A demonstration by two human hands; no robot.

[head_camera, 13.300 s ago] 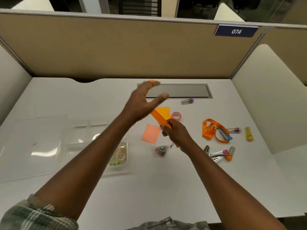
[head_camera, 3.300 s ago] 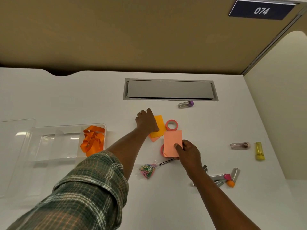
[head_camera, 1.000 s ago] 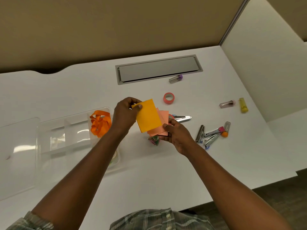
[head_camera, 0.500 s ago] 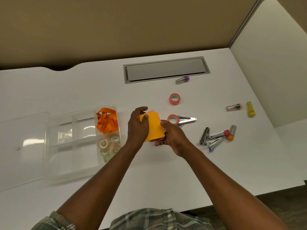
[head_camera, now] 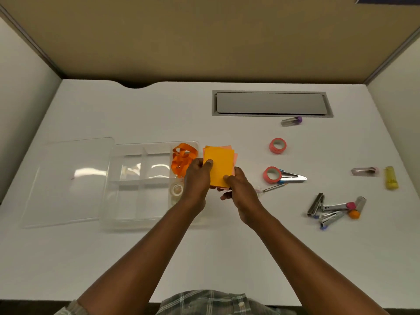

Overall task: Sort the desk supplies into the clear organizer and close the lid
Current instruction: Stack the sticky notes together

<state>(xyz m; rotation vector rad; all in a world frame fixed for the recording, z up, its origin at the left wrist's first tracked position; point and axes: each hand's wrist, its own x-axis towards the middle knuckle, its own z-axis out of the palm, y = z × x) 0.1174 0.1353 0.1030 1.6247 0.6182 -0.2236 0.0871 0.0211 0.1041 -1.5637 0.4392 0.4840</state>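
Head view: left hand, right hand grip sticky-note stack beside organizer; ribbon inside; tape roll, scissors, staplers rightward.

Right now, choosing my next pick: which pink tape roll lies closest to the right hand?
The pink tape roll touching the scissors, nearest the right hand; the other pink roll sits alone, farther back.
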